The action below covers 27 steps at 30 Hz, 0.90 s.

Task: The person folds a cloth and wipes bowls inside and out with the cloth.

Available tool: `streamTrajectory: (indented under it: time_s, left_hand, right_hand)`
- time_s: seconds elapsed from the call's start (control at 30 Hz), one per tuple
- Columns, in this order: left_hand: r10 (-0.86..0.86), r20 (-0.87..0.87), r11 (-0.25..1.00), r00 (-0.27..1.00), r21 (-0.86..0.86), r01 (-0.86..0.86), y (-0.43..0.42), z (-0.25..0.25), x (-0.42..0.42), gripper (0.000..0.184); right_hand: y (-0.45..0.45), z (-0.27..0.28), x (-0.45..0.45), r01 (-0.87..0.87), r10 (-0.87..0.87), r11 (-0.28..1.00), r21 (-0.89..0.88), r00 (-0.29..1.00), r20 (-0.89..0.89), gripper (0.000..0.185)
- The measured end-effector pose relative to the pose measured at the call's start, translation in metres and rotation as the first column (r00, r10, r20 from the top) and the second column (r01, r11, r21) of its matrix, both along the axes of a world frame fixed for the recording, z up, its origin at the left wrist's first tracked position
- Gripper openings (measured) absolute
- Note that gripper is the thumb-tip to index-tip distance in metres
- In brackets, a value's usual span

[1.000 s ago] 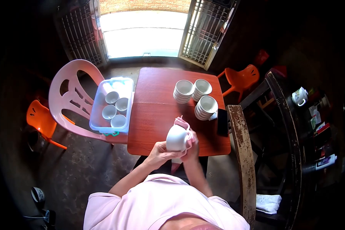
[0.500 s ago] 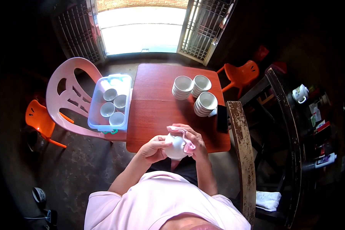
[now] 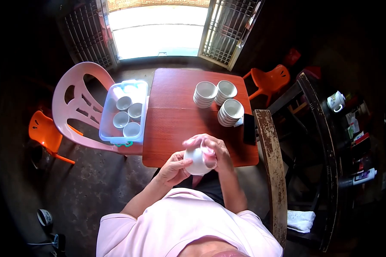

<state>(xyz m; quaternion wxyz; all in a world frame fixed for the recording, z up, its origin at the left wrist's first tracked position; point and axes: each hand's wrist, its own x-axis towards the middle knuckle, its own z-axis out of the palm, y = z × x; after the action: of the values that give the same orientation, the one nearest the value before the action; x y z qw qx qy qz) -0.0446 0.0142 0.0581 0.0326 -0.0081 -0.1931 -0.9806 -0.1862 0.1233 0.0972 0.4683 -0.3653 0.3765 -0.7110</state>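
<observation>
A white bowl (image 3: 197, 163) is between my two hands, over the near edge of the red-brown table (image 3: 171, 128). My left hand (image 3: 174, 168) grips the bowl's left side, thumb on its outer surface. A pink cloth (image 3: 208, 153) is in my right hand (image 3: 221, 155), pressed against the bowl's upper right side. Three stacks of white bowls, a back left stack (image 3: 205, 94), a back right stack (image 3: 226, 91) and a front stack (image 3: 231, 113), stand at the table's right side. More bowls (image 3: 122, 120) sit in the clear plastic bin (image 3: 109, 136) on the left.
The bin rests on a pink chair (image 3: 62, 103). A dark phone-like object (image 3: 249, 129) lies at the table's right edge. Beside it rises a worn wooden chair frame (image 3: 272, 171). Orange chairs (image 3: 47, 135) (image 3: 270, 81) stand on both sides. An open doorway (image 3: 158, 36) is ahead.
The bowl has been turned and lowered slightly toward my body. My right hand, with the cloth, has moved from the bowl's right side up over its top.
</observation>
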Motion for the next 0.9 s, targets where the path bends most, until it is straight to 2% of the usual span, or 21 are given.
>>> streamTrajectory:
  time_s: [0.07,0.1,0.13,0.17,0.2,0.23,0.27,0.33,0.4,0.43,0.5,0.53,0.57,0.6,0.67,0.7,0.73,0.8,0.83,0.87,0.9]
  left_hand:
    - [0.168,-0.081,0.977,0.982,-0.122,-0.177,0.006,0.0,-0.003,0.029]
    - [0.214,-0.12,0.932,0.969,-0.274,-0.239,0.008,-0.009,-0.005,0.025]
    - [0.244,-0.102,0.797,0.964,-0.545,-0.259,0.01,-0.014,-0.005,0.021]
    - [0.222,-0.071,0.71,0.973,-0.672,-0.211,0.011,-0.018,-0.003,0.021]
    - [0.197,-0.032,0.607,0.98,-0.781,-0.148,0.012,-0.007,-0.001,0.022]
    - [0.119,0.01,0.773,0.993,-0.628,-0.087,0.007,-0.001,0.0,0.024]
    - [0.034,0.133,0.8,0.991,-0.598,0.053,-0.003,0.016,0.002,0.03]
    - [-0.124,0.108,0.971,0.986,-0.19,0.143,-0.018,0.021,-0.002,0.035]
    - [-0.025,0.072,0.985,0.997,-0.167,0.037,-0.016,0.01,-0.01,0.037]
    - [0.05,0.044,0.972,0.998,-0.232,-0.038,-0.008,0.006,-0.012,0.036]
    - [0.174,-0.029,0.765,0.984,-0.625,-0.154,0.008,-0.011,-0.015,0.024]
    - [0.187,-0.057,0.579,0.981,-0.8,-0.157,0.012,-0.013,-0.014,0.022]
    - [0.238,-0.04,0.542,0.97,-0.824,-0.167,0.015,-0.014,-0.013,0.021]
    - [0.177,0.003,0.659,0.984,-0.743,-0.116,0.012,-0.009,-0.011,0.024]
    - [-0.034,0.17,0.95,0.985,-0.301,0.085,-0.008,0.017,-0.009,0.03]
    - [-0.231,0.104,0.97,0.967,-0.05,0.237,-0.028,0.01,-0.008,0.042]
    - [-0.219,0.114,0.951,0.969,-0.198,0.238,-0.03,0.011,-0.009,0.045]
    - [-0.119,0.139,0.982,0.983,-0.13,0.137,-0.022,0.008,-0.015,0.043]
    - [-0.082,0.106,0.986,0.991,-0.135,0.096,-0.018,0.01,-0.017,0.041]
    - [-0.045,0.071,0.989,0.996,-0.139,0.055,-0.013,0.011,-0.019,0.039]
    - [0.005,0.034,0.99,0.999,-0.144,0.0,-0.004,0.005,-0.02,0.036]
  right_hand:
    - [-0.012,-0.024,0.024,0.364,-0.331,0.927,-0.093,0.909,0.252,0.048]
    - [-0.019,-0.027,0.04,0.521,-0.455,0.847,-0.105,0.813,0.363,0.053]
    - [-0.022,-0.039,0.038,0.525,-0.459,0.851,-0.014,0.757,0.465,0.057]
    - [-0.019,-0.055,0.03,0.436,-0.346,0.9,-0.005,0.722,0.598,0.056]
    - [-0.016,-0.043,0.022,0.344,-0.283,0.938,-0.037,0.824,0.491,0.055]
    - [-0.014,-0.031,0.014,0.251,-0.212,0.966,-0.064,0.908,0.361,0.053]
    - [-0.011,-0.019,0.006,0.162,-0.139,0.983,-0.088,0.966,0.22,0.052]
    - [-0.006,-0.005,0.001,0.096,-0.097,0.993,0.065,0.995,0.016,0.05]
    - [-0.005,-0.033,0.007,0.156,-0.135,0.986,-0.056,0.953,0.272,0.052]
    - [-0.008,-0.055,0.02,0.37,-0.333,0.929,-0.009,0.845,0.42,0.053]
    - [-0.015,-0.073,0.036,0.468,-0.292,0.882,-0.059,0.64,0.711,0.054]
    - [-0.012,-0.08,0.033,0.429,-0.264,0.902,-0.053,0.644,0.718,0.052]
    - [-0.008,-0.088,0.027,0.39,-0.235,0.92,-0.05,0.647,0.726,0.051]
    - [-0.003,-0.093,0.022,0.348,-0.205,0.936,-0.046,0.649,0.733,0.05]
    - [0.007,-0.07,0.009,0.148,-0.107,0.989,-0.028,0.823,0.557,0.048]
    - [0.006,-0.044,0.006,0.153,-0.146,0.988,0.015,0.905,0.4,0.05]
    - [0.005,-0.019,0.007,0.161,-0.17,0.985,0.056,0.959,0.227,0.051]
    - [0.005,-0.036,0.009,0.168,-0.136,0.985,-0.038,0.896,0.422,0.052]
    - [-0.001,-0.048,0.019,0.293,-0.184,0.952,-0.094,0.789,0.587,0.05]
    - [-0.004,-0.058,0.032,0.558,-0.507,0.824,0.098,0.651,0.565,0.049]
    - [-0.007,-0.053,0.04,0.606,-0.53,0.792,0.077,0.62,0.579,0.045]
